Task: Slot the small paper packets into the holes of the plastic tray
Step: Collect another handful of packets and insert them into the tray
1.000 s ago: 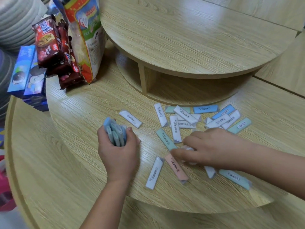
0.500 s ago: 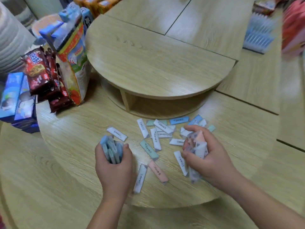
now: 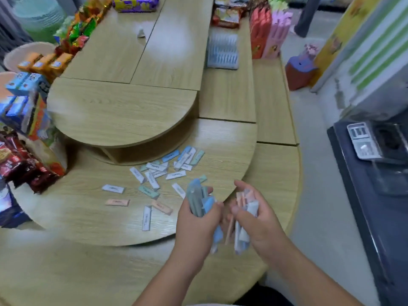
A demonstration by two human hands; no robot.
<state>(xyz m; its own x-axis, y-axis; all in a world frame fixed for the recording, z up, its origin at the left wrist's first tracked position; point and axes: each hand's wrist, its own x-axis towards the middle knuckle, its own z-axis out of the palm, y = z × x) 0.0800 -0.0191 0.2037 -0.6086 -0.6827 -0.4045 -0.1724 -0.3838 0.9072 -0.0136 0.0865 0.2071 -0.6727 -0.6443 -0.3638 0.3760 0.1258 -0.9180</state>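
Forearms angled inward over the counter (image 3: 77,217), the left hand (image 3: 196,226) grips a blue bundle (image 3: 197,200) of packets upright — the right hand (image 3: 259,224), just beside, clutches a mixed bundle (image 3: 248,209) — loose packets (image 3: 152,180) scattered ahead-left, plastic tray (image 3: 223,51) far beyond.

both bare forearms in from the bottom edge, left hand (image 3: 196,228) curled tight round a bunch of packets (image 3: 195,200), right hand (image 3: 258,221) just beside it, palm facing in, fingers (image 3: 245,187) wrapped round a second bunch (image 3: 250,208)
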